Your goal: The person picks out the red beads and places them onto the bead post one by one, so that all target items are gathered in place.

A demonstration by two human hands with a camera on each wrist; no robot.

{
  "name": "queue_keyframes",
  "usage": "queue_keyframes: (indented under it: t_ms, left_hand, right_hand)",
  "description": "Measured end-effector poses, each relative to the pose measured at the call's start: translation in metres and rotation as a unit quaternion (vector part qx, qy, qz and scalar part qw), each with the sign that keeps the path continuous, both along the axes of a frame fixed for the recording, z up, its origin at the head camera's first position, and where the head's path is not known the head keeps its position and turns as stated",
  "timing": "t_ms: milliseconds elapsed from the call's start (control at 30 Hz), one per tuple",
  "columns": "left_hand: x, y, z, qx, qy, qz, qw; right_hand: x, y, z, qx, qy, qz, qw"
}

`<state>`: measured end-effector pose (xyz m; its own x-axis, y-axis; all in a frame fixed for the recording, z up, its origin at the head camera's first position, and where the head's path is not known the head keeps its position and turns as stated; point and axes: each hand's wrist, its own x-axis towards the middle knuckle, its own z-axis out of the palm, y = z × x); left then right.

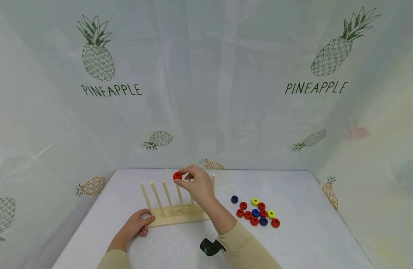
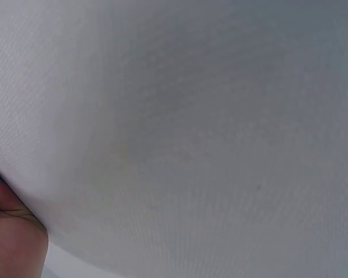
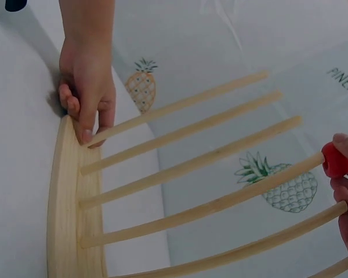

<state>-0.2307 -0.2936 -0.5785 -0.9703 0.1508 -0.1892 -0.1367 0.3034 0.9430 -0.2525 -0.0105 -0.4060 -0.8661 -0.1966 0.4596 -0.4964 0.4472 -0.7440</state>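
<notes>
My right hand (image 1: 200,185) pinches a red ring bead (image 1: 177,175) between thumb and fingers at the top of the fourth peg from the left. In the right wrist view the red bead (image 3: 336,160) sits right at that peg's tip. Several upright pegs stand on a wooden rack (image 1: 179,220), none of the visible ones bearing a bead lower down. My left hand (image 1: 137,223) grips the left end of the rack's base, thumb on top. The left wrist view shows mostly white cloth, with part of the left hand (image 2: 14,231) at its lower left edge.
Right of the rack, loose red, blue and yellow beads (image 1: 255,213) lie scattered on the white table (image 1: 314,231). A dark wrist-camera mount (image 1: 210,247) juts out beside the right sleeve. A pineapple-print cloth (image 1: 213,93) hangs behind the table.
</notes>
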Motion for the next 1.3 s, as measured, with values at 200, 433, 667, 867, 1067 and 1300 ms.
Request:
queue_keyframes:
  t_ms: [200,433,667,867,1067,1300]
  left_hand:
    - [0.000,0.000,0.000,-0.002,-0.002,0.003,1.0000]
    - [0.000,0.000,0.001,-0.010,0.001,0.006,0.9999]
    - [0.000,0.000,0.001,-0.002,-0.001,0.003,1.0000]
    - [-0.001,0.000,0.001,-0.005,0.000,0.001,1.0000]
    - [-0.001,-0.001,-0.002,0.008,-0.002,-0.001,1.0000]
    - [0.000,0.000,0.002,0.009,-0.001,-0.004,0.9999]
  right_hand:
    - [0.002,-0.001,0.000,0.026,0.020,-0.008,0.9994]
    - [-0.001,-0.001,-0.002,0.045,0.028,-0.002,0.9986]
    - [-0.001,0.001,0.002,0.066,0.006,0.005,0.9978]
    - [-0.001,0.001,0.004,0.077,-0.012,0.009,0.9970]
    - [-0.003,0.002,0.006,0.080,-0.038,0.013,0.9959]
    - [-0.006,0.002,0.011,0.085,-0.065,0.015,0.9941]
